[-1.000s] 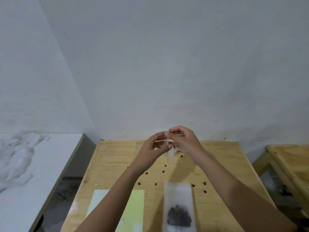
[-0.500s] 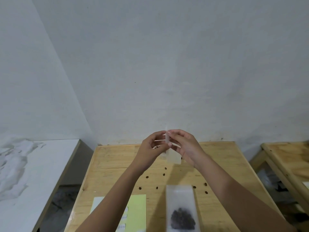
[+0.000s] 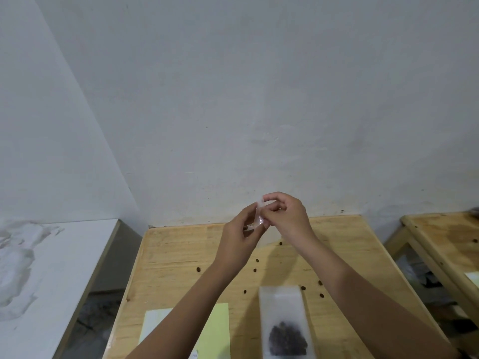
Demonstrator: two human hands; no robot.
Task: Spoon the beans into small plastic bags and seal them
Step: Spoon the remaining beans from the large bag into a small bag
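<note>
The fingers [image 3: 270, 196] of both hands pinch a small plastic bag [image 3: 260, 216] (thin and clear). The left hand [image 3: 239, 239] and the right hand [image 3: 289, 220] hold it in the air between them, above the far part of the wooden worktop [image 3: 176, 255]. Nearer to the person lies a long white tray [image 3: 281, 299] with a dark heap of beans [image 3: 287, 338]. Some loose beans [image 3: 198, 269] lie on the wood, and a pale green sheet [image 3: 220, 330] lies left of the tray.
</note>
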